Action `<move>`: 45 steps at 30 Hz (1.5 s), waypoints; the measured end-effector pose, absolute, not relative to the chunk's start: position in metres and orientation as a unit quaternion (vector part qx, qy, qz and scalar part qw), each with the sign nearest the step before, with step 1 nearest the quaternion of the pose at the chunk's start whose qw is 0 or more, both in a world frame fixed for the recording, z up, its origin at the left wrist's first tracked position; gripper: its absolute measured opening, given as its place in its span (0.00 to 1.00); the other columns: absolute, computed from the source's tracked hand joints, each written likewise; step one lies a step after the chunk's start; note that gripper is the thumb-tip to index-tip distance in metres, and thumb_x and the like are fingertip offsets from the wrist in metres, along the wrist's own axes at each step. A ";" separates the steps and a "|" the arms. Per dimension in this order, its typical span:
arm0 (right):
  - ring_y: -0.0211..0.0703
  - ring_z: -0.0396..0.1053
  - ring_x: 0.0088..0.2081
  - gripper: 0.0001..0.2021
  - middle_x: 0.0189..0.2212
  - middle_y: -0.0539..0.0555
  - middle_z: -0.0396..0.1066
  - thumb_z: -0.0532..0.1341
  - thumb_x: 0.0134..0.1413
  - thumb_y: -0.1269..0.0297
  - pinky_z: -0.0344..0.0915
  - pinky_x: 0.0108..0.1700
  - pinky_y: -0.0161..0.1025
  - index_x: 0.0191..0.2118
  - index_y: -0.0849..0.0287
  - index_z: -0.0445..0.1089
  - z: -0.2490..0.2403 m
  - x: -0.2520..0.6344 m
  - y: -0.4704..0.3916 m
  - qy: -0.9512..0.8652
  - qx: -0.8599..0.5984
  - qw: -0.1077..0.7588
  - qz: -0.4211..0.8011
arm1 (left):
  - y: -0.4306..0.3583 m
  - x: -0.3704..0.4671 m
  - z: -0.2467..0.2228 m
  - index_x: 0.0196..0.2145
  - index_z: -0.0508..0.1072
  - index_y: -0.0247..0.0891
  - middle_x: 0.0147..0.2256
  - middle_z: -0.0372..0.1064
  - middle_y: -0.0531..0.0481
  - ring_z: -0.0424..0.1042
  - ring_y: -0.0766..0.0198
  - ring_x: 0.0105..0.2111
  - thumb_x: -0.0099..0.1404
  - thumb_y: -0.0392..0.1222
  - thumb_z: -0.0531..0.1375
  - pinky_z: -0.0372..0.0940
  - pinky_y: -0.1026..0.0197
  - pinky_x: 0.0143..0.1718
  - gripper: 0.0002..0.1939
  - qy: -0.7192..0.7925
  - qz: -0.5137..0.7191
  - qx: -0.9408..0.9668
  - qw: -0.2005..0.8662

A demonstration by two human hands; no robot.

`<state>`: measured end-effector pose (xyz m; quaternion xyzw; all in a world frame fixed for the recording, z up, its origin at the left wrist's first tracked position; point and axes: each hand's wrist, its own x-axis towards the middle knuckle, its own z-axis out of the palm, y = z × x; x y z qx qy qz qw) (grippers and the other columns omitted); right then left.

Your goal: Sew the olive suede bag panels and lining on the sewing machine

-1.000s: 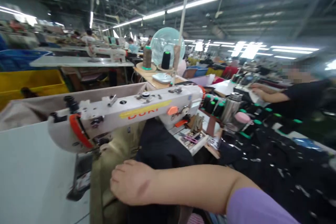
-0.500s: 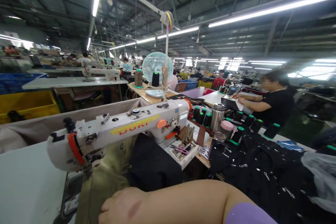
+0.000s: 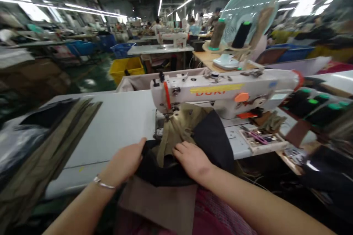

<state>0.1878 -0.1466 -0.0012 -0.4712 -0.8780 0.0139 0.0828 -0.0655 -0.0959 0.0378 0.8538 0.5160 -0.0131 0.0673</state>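
Under the strip lights of a workroom, a pale worktable (image 3: 116, 125) spreads across the view. At its centre lies the olive and black cloth (image 3: 212, 132), its olive part gathered by the needle end of the sewing machine (image 3: 215, 90) at twelve o'clock, its black part curving towards six. What has just changed is that the left hand (image 3: 124, 163) has come into view at eight o'clock, so both hands are now at the cloth, and the view has swung leftward. The left hand's thumb is at the black edge; its other fingers are hidden, so I cannot tell how firmly they grip. The right hand (image 3: 193, 159) lies over the olive part, fingers close together and bent; whether they pinch or only press, I cannot tell. Farther out, olive strips (image 3: 74, 128) lie at nine o'clock, a small tray (image 3: 266, 149) with purple-handled scissors (image 3: 257, 137) at three, and a fan (image 3: 234, 7) at one.
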 end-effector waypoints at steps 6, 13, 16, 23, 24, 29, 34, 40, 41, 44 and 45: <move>0.50 0.60 0.42 0.11 0.42 0.57 0.67 0.55 0.61 0.72 0.61 0.42 0.47 0.47 0.58 0.70 -0.002 0.188 -0.149 -0.888 -0.448 0.097 0.015 | -0.089 -0.039 0.009 0.54 0.64 0.37 0.52 0.65 0.42 0.64 0.58 0.55 0.64 0.24 0.46 0.61 0.49 0.59 0.24 0.407 0.194 0.888 0.090; 0.47 0.60 0.49 0.11 0.54 0.55 0.64 0.55 0.59 0.74 0.60 0.47 0.45 0.44 0.58 0.70 -0.001 0.218 -0.135 -0.921 -0.377 0.084 0.049 | -0.078 -0.025 -0.008 0.58 0.63 0.38 0.51 0.62 0.43 0.66 0.59 0.51 0.68 0.37 0.55 0.66 0.54 0.55 0.20 0.330 0.185 0.912 0.158; 0.47 0.60 0.48 0.09 0.52 0.55 0.66 0.55 0.59 0.74 0.61 0.47 0.45 0.42 0.58 0.71 0.001 0.222 -0.131 -0.916 -0.384 0.095 0.068 | -0.079 -0.018 -0.010 0.53 0.68 0.36 0.49 0.63 0.41 0.68 0.59 0.45 0.69 0.36 0.54 0.69 0.55 0.49 0.15 0.337 0.147 0.923 0.113; 0.49 0.62 0.45 0.05 0.50 0.55 0.67 0.60 0.58 0.70 0.61 0.44 0.46 0.39 0.56 0.71 -0.003 0.210 -0.138 -0.913 -0.400 0.085 0.021 | -0.075 -0.017 -0.006 0.44 0.74 0.36 0.39 0.71 0.46 0.70 0.62 0.42 0.72 0.42 0.53 0.66 0.58 0.47 0.12 0.392 0.251 0.845 0.263; 0.49 0.62 0.45 0.04 0.51 0.54 0.66 0.61 0.58 0.70 0.61 0.44 0.46 0.38 0.56 0.71 -0.004 0.211 -0.138 -0.917 -0.390 0.084 0.016 | -0.074 -0.016 -0.005 0.42 0.74 0.36 0.39 0.71 0.46 0.69 0.62 0.42 0.72 0.44 0.53 0.65 0.58 0.47 0.13 0.406 0.264 0.826 0.286; 0.51 0.61 0.47 0.03 0.53 0.55 0.65 0.61 0.58 0.69 0.61 0.44 0.47 0.38 0.57 0.71 -0.006 0.215 -0.138 -0.923 -0.375 0.085 0.011 | -0.071 -0.010 -0.001 0.36 0.76 0.34 0.38 0.69 0.46 0.68 0.60 0.41 0.72 0.46 0.52 0.63 0.57 0.46 0.17 0.413 0.238 0.817 0.324; 0.50 0.61 0.45 0.03 0.52 0.55 0.66 0.60 0.58 0.69 0.61 0.43 0.47 0.37 0.57 0.71 -0.006 0.214 -0.138 -0.921 -0.380 0.083 0.020 | -0.066 -0.006 0.001 0.36 0.75 0.34 0.36 0.69 0.47 0.67 0.61 0.38 0.72 0.46 0.52 0.62 0.58 0.44 0.16 0.400 0.219 0.827 0.329; 0.51 0.61 0.45 0.04 0.52 0.56 0.66 0.59 0.59 0.68 0.61 0.43 0.48 0.36 0.57 0.71 -0.006 0.214 -0.137 -0.923 -0.376 0.083 0.024 | -0.065 -0.005 0.005 0.31 0.73 0.34 0.34 0.68 0.48 0.67 0.62 0.36 0.72 0.45 0.52 0.63 0.58 0.42 0.17 0.400 0.206 0.837 0.312; 0.51 0.61 0.45 0.04 0.52 0.57 0.66 0.58 0.59 0.69 0.61 0.43 0.48 0.36 0.57 0.71 -0.005 0.214 -0.137 -0.923 -0.375 0.084 0.026 | -0.066 -0.005 0.005 0.32 0.74 0.34 0.34 0.68 0.48 0.67 0.61 0.37 0.72 0.45 0.52 0.63 0.57 0.43 0.17 0.398 0.208 0.839 0.308; 0.51 0.62 0.45 0.05 0.51 0.57 0.67 0.58 0.58 0.70 0.61 0.43 0.48 0.35 0.57 0.72 -0.004 0.214 -0.136 -0.923 -0.373 0.090 0.029 | -0.068 -0.006 0.006 0.35 0.75 0.34 0.36 0.68 0.47 0.68 0.61 0.39 0.72 0.44 0.52 0.65 0.57 0.44 0.15 0.384 0.210 0.846 0.303; 0.51 0.62 0.45 0.06 0.50 0.58 0.67 0.58 0.58 0.70 0.62 0.43 0.48 0.35 0.57 0.72 -0.004 0.214 -0.137 -0.923 -0.371 0.095 0.030 | -0.069 -0.006 0.005 0.37 0.75 0.35 0.36 0.68 0.48 0.68 0.61 0.40 0.72 0.44 0.52 0.66 0.57 0.44 0.14 0.377 0.205 0.853 0.297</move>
